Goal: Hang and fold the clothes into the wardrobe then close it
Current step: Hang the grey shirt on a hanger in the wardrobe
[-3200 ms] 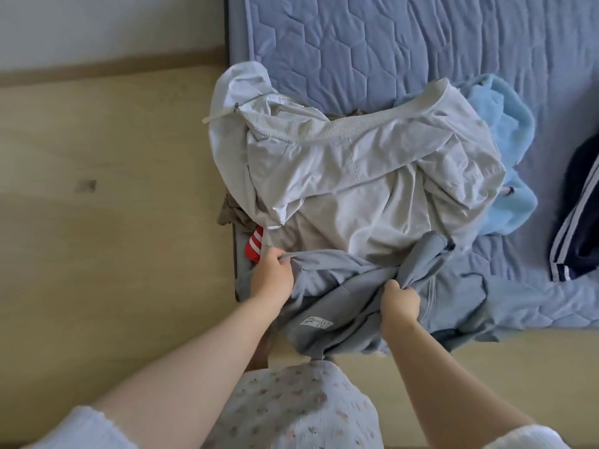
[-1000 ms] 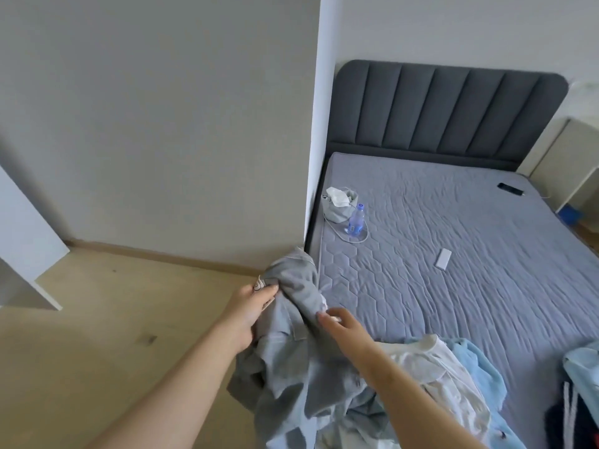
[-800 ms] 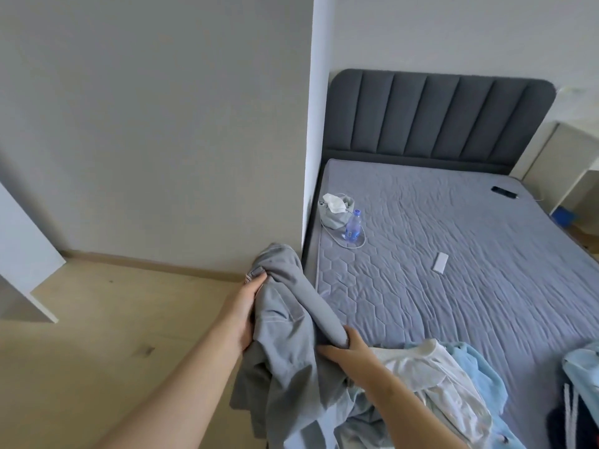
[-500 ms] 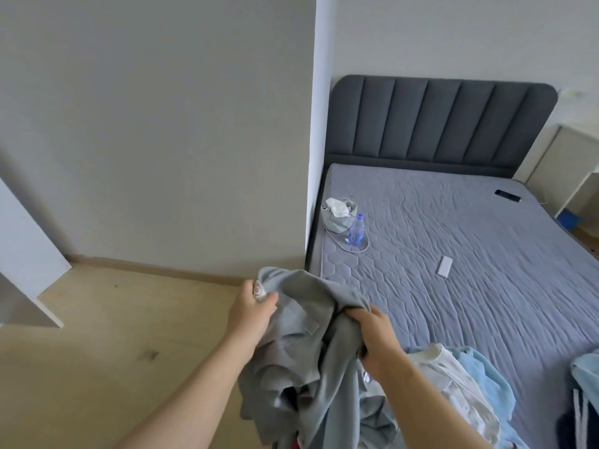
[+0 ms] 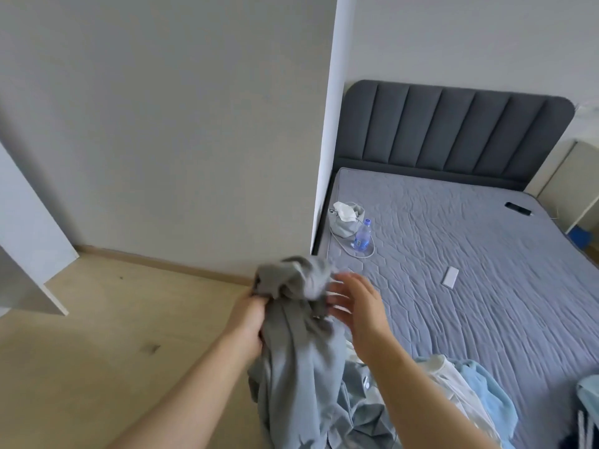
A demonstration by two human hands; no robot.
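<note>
Bed [image 5: 470,286] under a grey-blue quilted cover fills the right of the room, its dark padded headboard [image 5: 453,131] against the wall, with pale wooden floor [image 5: 97,351] to the left. A grey garment [image 5: 298,351] hangs over the bed's near corner, bunched at the top and trailing down onto a pile of white and light blue clothes [image 5: 463,393]. The left hand [image 5: 248,319] grips the bunch from the left, fingers buried in the folds. The right hand [image 5: 359,306] is raised just right of the bunch, its fingers [image 5: 340,280] spread wide and blurred; contact with the cloth cannot be told. Farther up the bed lie a grey pouch [image 5: 345,222], a water bottle [image 5: 362,234] and a white remote [image 5: 450,277].
</note>
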